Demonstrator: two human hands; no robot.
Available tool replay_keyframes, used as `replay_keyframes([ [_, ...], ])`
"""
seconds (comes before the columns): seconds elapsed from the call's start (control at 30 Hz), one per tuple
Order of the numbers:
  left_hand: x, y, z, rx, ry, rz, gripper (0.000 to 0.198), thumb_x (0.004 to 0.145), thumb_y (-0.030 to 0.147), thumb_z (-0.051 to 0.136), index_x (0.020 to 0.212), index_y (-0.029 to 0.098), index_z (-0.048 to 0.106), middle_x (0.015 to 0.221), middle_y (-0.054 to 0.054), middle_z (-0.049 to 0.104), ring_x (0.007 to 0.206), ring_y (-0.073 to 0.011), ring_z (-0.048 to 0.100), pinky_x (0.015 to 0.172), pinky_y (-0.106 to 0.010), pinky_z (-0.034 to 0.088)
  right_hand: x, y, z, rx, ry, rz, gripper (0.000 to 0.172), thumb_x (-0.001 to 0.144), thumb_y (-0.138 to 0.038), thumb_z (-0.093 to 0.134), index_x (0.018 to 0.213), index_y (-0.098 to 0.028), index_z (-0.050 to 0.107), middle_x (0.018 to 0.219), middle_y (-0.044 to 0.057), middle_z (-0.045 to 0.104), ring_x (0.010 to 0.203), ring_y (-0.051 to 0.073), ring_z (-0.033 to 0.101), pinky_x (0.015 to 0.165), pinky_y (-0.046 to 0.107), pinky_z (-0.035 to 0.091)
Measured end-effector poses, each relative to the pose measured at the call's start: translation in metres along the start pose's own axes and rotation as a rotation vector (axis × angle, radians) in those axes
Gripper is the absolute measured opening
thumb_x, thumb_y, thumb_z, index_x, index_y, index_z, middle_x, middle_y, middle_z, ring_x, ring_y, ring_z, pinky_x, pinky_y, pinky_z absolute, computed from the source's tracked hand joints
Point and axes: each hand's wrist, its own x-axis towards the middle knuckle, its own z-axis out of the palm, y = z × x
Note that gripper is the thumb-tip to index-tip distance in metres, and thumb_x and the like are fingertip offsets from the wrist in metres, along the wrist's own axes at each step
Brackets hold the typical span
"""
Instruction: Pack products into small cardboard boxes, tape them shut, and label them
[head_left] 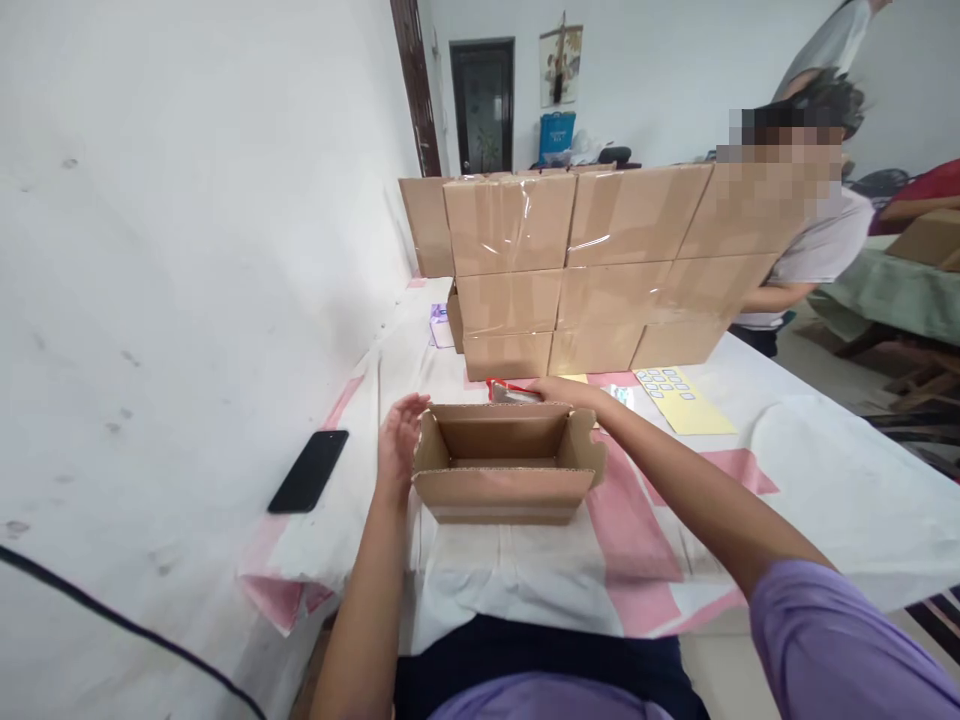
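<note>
A small open cardboard box (504, 480) stands on the white-and-pink covered table (825, 480) in front of me. My left hand (397, 440) rests flat against the box's left flap, fingers stretched out. My right hand (559, 390) reaches over the box's far edge and touches a red-and-white packet (506, 390) lying just behind it; whether the fingers grip the packet is hidden.
A wall of taped cardboard boxes (585, 270) stands stacked at the back of the table. A black phone (309, 470) lies at the left. A yellow sheet of labels (679, 398) lies right of the packet. Another person (810, 240) leans behind the stack at the right.
</note>
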Motion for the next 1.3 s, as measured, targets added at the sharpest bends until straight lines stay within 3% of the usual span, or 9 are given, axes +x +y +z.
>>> replay_keyframes([
  [0.07, -0.013, 0.016, -0.006, 0.041, 0.009, 0.144, 0.063, 0.075, 0.081, 0.061, 0.107, 0.027, 0.069, 0.118, -0.007, 0.070, 0.120, -0.0272, 0.062, 0.105, -0.041, 0.049, -0.007, -0.002, -0.021, -0.015, -0.028, -0.057, 0.030, 0.076, -0.038, 0.078, 0.102, -0.022, 0.077, 0.095, 0.004, 0.076, 0.080, 0.026, 0.070, 0.074, 0.036, 0.055],
  [0.17, -0.046, 0.047, -0.005, 0.196, -0.124, 0.218, 0.074, 0.057, 0.071, 0.085, 0.115, 0.027, 0.071, 0.124, -0.010, 0.070, 0.131, -0.0348, 0.055, 0.117, -0.048, 0.038, -0.031, -0.018, -0.066, 0.052, 0.301, -0.169, 0.054, 0.081, -0.041, 0.075, 0.128, -0.015, 0.065, 0.114, 0.011, 0.072, 0.100, 0.030, 0.069, 0.085, 0.043, 0.055],
  [0.3, -0.081, 0.070, 0.008, 0.826, -0.369, 0.340, 0.051, 0.078, 0.034, 0.082, 0.127, 0.036, 0.067, 0.142, -0.004, 0.064, 0.147, -0.0355, 0.039, 0.124, -0.058, 0.017, -0.074, -0.074, -0.109, 0.124, 0.483, -0.345, 0.062, 0.086, -0.054, 0.071, 0.135, -0.018, 0.058, 0.128, 0.010, 0.067, 0.116, 0.031, 0.064, 0.096, 0.047, 0.052],
  [0.43, -0.089, 0.064, 0.015, 0.942, -0.396, 0.508, 0.018, 0.086, 0.029, 0.073, 0.104, 0.032, 0.071, 0.133, -0.003, 0.070, 0.140, -0.0351, 0.046, 0.118, -0.058, 0.031, -0.085, -0.123, -0.084, -0.033, 0.120, -0.421, 0.042, 0.084, -0.040, 0.073, 0.121, -0.021, 0.066, 0.113, 0.006, 0.071, 0.099, 0.026, 0.069, 0.084, 0.038, 0.055],
  [0.57, -0.092, 0.058, 0.007, 0.978, -0.401, 0.556, 0.014, 0.090, 0.028, 0.069, 0.104, 0.030, 0.067, 0.115, -0.004, 0.073, 0.122, -0.0294, 0.056, 0.108, -0.050, 0.044, -0.065, -0.120, -0.031, -0.223, -0.129, -0.297, 0.025, 0.076, -0.013, 0.071, 0.099, -0.022, 0.072, 0.091, 0.004, 0.074, 0.075, 0.023, 0.066, 0.066, 0.029, 0.047],
  [0.8, -0.093, 0.063, 0.005, 0.982, -0.407, 0.614, 0.009, 0.092, 0.024, 0.067, 0.100, 0.026, 0.062, 0.121, -0.004, 0.069, 0.129, -0.0257, 0.053, 0.112, -0.050, 0.045, -0.072, -0.096, -0.019, -0.075, -0.195, -0.312, 0.027, 0.085, -0.023, 0.068, 0.111, -0.027, 0.072, 0.104, 0.002, 0.075, 0.085, 0.021, 0.067, 0.071, 0.027, 0.042],
  [0.97, -0.090, 0.061, 0.014, 0.976, -0.434, 0.610, 0.009, 0.093, 0.025, 0.066, 0.098, 0.024, 0.060, 0.133, -0.007, 0.067, 0.139, -0.0267, 0.048, 0.117, -0.052, 0.043, -0.068, -0.107, -0.008, -0.209, -0.212, -0.295, 0.009, 0.086, -0.014, 0.062, 0.091, -0.021, 0.067, 0.089, 0.002, 0.071, 0.076, 0.017, 0.062, 0.063, 0.026, 0.034],
  [1.2, -0.098, 0.045, 0.016, 0.836, -0.330, 0.578, 0.011, 0.090, 0.026, 0.070, 0.096, 0.021, 0.063, 0.173, -0.011, 0.010, 0.148, -0.0319, 0.043, 0.114, -0.046, 0.048, -0.066, -0.157, -0.051, -0.437, -0.024, -0.472, 0.024, 0.078, 0.002, 0.056, 0.068, -0.019, 0.063, 0.070, 0.003, 0.062, 0.064, 0.016, 0.055, 0.062, 0.030, 0.033],
  [1.3, -0.099, 0.040, 0.020, 0.795, -0.312, 0.551, 0.013, 0.087, 0.026, 0.074, 0.095, 0.021, 0.065, 0.174, -0.010, 0.002, 0.148, -0.0329, 0.043, 0.115, -0.046, 0.047, -0.052, -0.165, -0.028, -0.361, -0.036, -0.429, 0.030, 0.076, -0.005, 0.069, 0.052, -0.021, 0.060, 0.054, 0.003, 0.056, 0.057, 0.016, 0.052, 0.063, 0.033, 0.038],
])
